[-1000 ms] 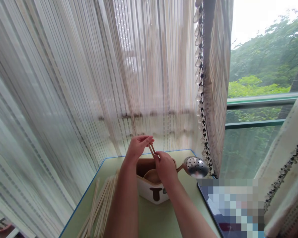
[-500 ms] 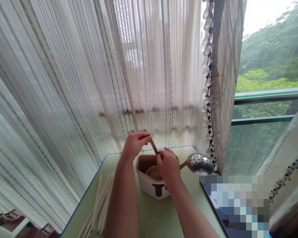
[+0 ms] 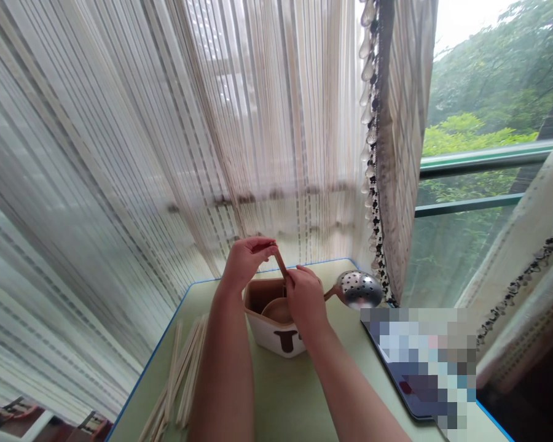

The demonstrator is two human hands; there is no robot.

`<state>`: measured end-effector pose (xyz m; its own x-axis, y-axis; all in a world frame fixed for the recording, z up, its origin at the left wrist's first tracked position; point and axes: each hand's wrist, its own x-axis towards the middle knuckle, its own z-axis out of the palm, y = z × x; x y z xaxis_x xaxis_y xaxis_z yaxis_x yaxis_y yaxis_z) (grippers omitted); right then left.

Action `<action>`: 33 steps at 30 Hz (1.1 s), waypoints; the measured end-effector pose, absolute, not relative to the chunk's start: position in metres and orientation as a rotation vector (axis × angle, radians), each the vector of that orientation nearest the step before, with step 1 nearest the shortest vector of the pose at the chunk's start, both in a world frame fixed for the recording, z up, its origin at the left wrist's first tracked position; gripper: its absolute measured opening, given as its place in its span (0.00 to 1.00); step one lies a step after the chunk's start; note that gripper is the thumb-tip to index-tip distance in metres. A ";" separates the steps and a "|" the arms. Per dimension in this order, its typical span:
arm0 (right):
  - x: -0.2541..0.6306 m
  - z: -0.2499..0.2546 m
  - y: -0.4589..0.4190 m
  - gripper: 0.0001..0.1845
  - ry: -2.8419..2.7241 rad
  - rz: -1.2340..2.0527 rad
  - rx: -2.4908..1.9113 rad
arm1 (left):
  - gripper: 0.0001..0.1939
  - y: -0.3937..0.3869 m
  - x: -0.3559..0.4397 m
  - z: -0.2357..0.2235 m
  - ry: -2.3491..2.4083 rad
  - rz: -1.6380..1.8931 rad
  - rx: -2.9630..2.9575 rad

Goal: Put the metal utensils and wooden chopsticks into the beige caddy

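Observation:
My left hand (image 3: 246, 261) is closed in a pinch on the top end of brown chopsticks (image 3: 281, 265), which slant down into a white utensil holder (image 3: 267, 328) with a brown inside. My right hand (image 3: 305, 302) is closed round the same chopsticks lower down, just above the holder's rim. A brown rounded utensil lies inside the holder, partly hidden by my right hand. A perforated metal ladle (image 3: 359, 288) rests with its handle in the holder and its bowl to the right.
Several pale wooden chopsticks (image 3: 179, 380) lie on the green table (image 3: 276, 399) at the left. A dark tablet (image 3: 415, 368) lies at the right. Sheer striped curtains hang close behind the table; a window with a railing is at the right.
Both hands keep their hold on the chopsticks, which have tilted and sunk a little toward the holder. The camera view has shifted slightly.

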<state>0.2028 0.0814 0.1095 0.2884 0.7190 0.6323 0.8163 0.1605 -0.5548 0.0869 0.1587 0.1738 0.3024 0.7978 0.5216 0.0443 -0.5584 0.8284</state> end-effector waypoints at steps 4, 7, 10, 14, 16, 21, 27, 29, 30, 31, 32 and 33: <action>0.203 0.109 0.082 0.14 -1.439 -0.107 -1.585 | 0.16 0.158 0.089 0.173 0.779 1.280 1.853; 0.204 0.108 0.083 0.15 -1.428 -0.092 -1.594 | 0.17 0.159 0.091 0.171 0.790 1.282 1.838; 0.204 0.105 0.084 0.16 -1.441 -0.102 -1.608 | 0.18 0.155 0.092 0.171 0.833 1.223 1.865; 0.205 0.104 0.086 0.16 -1.445 -0.120 -1.611 | 0.24 0.139 0.081 0.173 0.935 1.210 1.903; 0.206 0.106 0.084 0.16 -1.427 -0.129 -1.586 | 0.24 0.128 0.068 0.170 1.021 1.279 1.933; 0.197 0.108 0.065 0.19 -1.343 -0.231 -1.336 | 0.21 0.104 0.021 0.134 1.396 1.616 1.824; 0.177 0.090 0.048 0.20 -1.316 -0.250 -1.318 | 0.17 0.085 -0.008 0.089 1.489 1.542 1.615; 0.176 0.089 0.052 0.22 -1.359 -0.245 -1.396 | 0.16 0.081 -0.003 0.090 1.423 1.523 1.631; 0.177 0.090 0.054 0.22 -1.408 -0.240 -1.430 | 0.16 0.079 0.000 0.092 1.388 1.517 1.649; 0.178 0.092 0.057 0.22 -1.467 -0.231 -1.459 | 0.16 0.078 0.004 0.095 1.358 1.517 1.668; 0.180 0.095 0.058 0.21 -1.524 -0.220 -1.484 | 0.15 0.077 0.008 0.098 1.336 1.527 1.685; 0.182 0.098 0.060 0.20 -1.572 -0.207 -1.504 | 0.15 0.076 0.010 0.101 1.325 1.547 1.699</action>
<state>0.1822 0.0596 0.0976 0.1699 0.7029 0.6907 0.8579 0.2394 -0.4546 0.0100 0.0764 0.1013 -0.1102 0.8764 0.4687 0.3280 -0.4131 0.8496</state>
